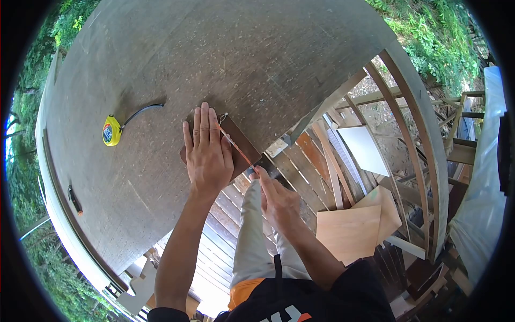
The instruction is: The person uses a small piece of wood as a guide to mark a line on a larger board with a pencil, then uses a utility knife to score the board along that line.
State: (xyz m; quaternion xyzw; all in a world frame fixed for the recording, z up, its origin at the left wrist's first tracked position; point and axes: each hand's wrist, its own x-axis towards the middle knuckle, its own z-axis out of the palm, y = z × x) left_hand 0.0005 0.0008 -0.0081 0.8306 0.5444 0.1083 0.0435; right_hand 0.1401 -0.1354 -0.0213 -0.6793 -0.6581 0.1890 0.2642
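Observation:
My left hand [206, 147] lies flat on a small brown board [242, 140] at the edge of the worktable, fingers stretched out and the thumb close alongside. My right hand [276, 198] is closed around the near end of a thin orange tool [236, 146], which looks like a coping saw seen edge-on. It runs slantwise across the board, just right of my left fingers. A small silvery fitting shows at its far end. Most of the handle is hidden in my right hand, and whether the blade sits in a cut cannot be made out.
A yellow tape measure [111, 130] with a dark strap lies left on the worktable [214, 59]. Farther left is a small black tool [74, 199]. Below right are plywood offcuts [348, 231], a white panel [363, 150] and an open wooden frame [410, 134] over a slatted deck.

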